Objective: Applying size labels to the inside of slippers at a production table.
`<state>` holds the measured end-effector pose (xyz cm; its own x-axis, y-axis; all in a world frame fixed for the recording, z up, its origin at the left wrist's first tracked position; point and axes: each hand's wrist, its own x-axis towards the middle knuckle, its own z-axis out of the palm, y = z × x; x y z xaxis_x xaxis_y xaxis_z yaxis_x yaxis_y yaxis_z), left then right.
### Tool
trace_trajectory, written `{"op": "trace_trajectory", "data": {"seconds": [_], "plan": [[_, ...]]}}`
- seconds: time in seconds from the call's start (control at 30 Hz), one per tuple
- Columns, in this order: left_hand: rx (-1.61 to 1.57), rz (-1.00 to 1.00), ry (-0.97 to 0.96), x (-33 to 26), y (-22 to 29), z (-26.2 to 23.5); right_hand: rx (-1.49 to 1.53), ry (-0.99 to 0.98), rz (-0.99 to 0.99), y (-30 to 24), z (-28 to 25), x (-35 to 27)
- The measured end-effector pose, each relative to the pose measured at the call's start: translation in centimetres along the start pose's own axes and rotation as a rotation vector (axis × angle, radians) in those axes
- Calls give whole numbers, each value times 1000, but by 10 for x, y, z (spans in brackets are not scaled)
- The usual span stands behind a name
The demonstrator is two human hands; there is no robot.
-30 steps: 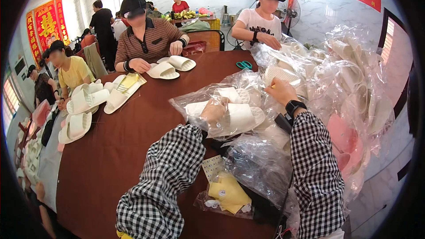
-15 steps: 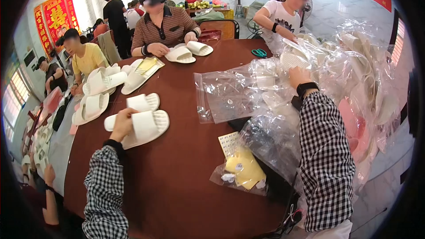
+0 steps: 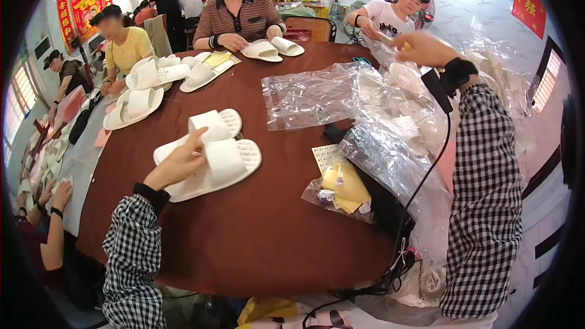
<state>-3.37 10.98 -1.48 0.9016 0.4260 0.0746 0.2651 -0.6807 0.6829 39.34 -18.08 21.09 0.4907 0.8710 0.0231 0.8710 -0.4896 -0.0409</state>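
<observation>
My left hand point(image 3: 181, 164) is closed at the strap of the nearer white slipper point(image 3: 226, 169) of a pair on the brown table. Its mate, another white slipper point(image 3: 216, 123), lies just beyond, partly covered. My right hand point(image 3: 429, 50) is raised at the far right, fingers curled, above clear plastic bags of slippers point(image 3: 407, 79). It meets a pale, thin thing near the hand of a person in white point(image 3: 365, 27); what my fingers hold is too small to tell. A black cord with a small box hangs by my right wrist.
Clear bags point(image 3: 311, 94) lie flat mid-table. Nearer are a yellow packet point(image 3: 344, 186) and a sticker sheet point(image 3: 325, 153). Green scissors point(image 3: 361, 60) lie at the far edge. More white slippers point(image 3: 131, 108) line the left; a person in stripes handles another pair point(image 3: 263, 50).
My right hand has lifted off the bagged slippers towards the person in white. My left hand has drawn the slipper pair a little nearer. The view has tilted down.
</observation>
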Motion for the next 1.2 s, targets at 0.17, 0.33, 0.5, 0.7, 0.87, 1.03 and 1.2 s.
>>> {"op": "trace_trajectory", "data": {"seconds": [0.17, 0.33, 0.5, 0.7, 0.87, 1.03, 1.2], "plan": [[-93, -15, -50, -26, 19, 11, -75, 489, -516, -104, -4, -25], [317, -84, 10, -40, -9, -3, 70, 596, -770, -196, 94, -64], [450, -126, 139, -50, -43, -24, 306, 305, -508, -259, 203, -77], [465, -124, 108, -65, -25, -3, 382, 241, -315, -261, 247, -55], [510, 25, 162, -79, 18, 36, 396, 147, -307, -240, 251, -56], [330, 91, -112, -90, 59, 33, 619, 78, -319, -206, 255, -49], [138, 60, 186, -53, 50, -14, 712, 119, -346, -186, 266, -41]]}}
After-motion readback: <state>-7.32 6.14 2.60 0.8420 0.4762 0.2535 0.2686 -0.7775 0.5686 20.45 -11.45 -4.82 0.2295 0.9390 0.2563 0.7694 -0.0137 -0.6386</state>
